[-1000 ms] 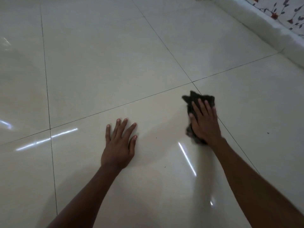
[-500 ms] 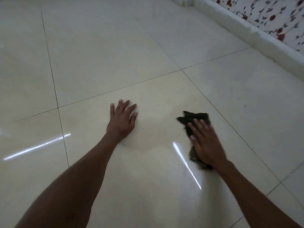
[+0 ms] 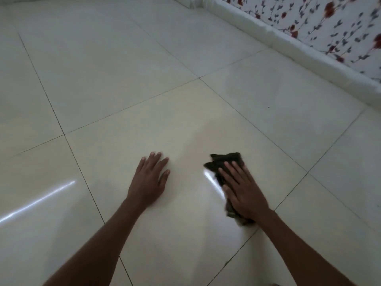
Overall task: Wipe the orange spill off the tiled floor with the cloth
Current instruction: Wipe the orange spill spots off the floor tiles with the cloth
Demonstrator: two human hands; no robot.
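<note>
A dark crumpled cloth [image 3: 223,161] lies on the glossy cream tiled floor [image 3: 103,83]. My right hand [image 3: 244,191] presses flat on top of it, fingers spread; the cloth sticks out beyond the fingertips and under the wrist. My left hand [image 3: 149,180] rests flat on the same tile, a hand's width to the left of the cloth, holding nothing. A faint orange-tinted smear [image 3: 206,137] shows on the tile just beyond both hands. Its edges are hard to make out.
A white skirting ledge [image 3: 288,44] runs diagonally along the upper right, under floral wallpaper [image 3: 334,23]. Dark grout lines cross the floor. Bright light streaks reflect off the tiles at the left and beside the cloth.
My right hand has dragged the cloth back toward me, away from the grout crossing. The view has tilted up, bringing more wall in. My left hand stays planted on the tile.
</note>
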